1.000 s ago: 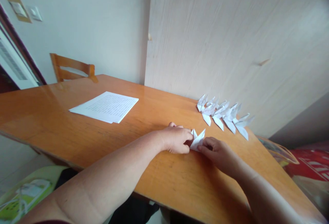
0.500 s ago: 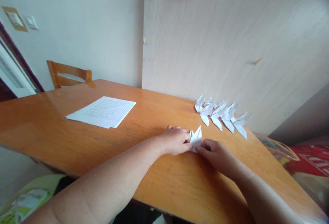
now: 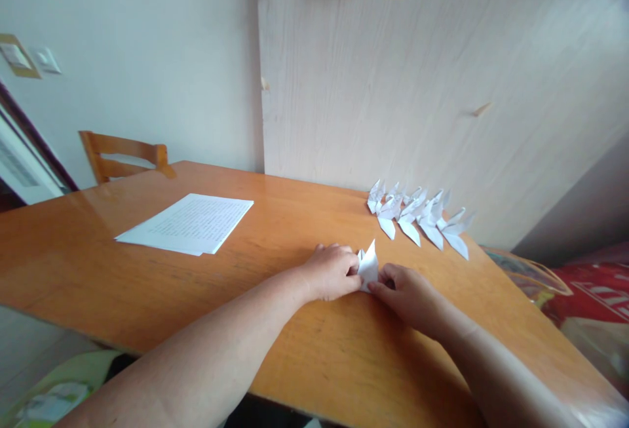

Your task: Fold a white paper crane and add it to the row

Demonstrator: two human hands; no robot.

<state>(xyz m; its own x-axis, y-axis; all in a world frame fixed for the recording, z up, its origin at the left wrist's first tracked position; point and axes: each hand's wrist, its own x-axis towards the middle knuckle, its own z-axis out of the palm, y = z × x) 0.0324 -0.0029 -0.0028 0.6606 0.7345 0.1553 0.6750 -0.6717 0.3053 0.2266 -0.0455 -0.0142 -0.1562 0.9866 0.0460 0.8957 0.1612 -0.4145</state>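
Note:
A small piece of folded white paper [image 3: 368, 271] stands between my hands, low over the wooden table [image 3: 314, 356], with one pointed flap sticking up. My left hand [image 3: 334, 272] pinches its left side between thumb and fingers. On the right side, my right hand [image 3: 403, 290] grips the lower edge with thumb and curled fingers. My fingers cover part of the folds. Beyond my hands, several folded paper cranes [image 3: 410, 218] stand in rows near the table's far right side.
A stack of printed sheets [image 3: 189, 221] lies on the left of the table. Behind the far left corner is a wooden chair [image 3: 125, 149]. A pale board [image 3: 344, 87] rises along the back edge. Beyond the right edge sits a red bag [image 3: 594, 297].
The view has shifted slightly. Both hands keep hold of the folded paper, whose upright flap looks turned a little and leans less to the right.

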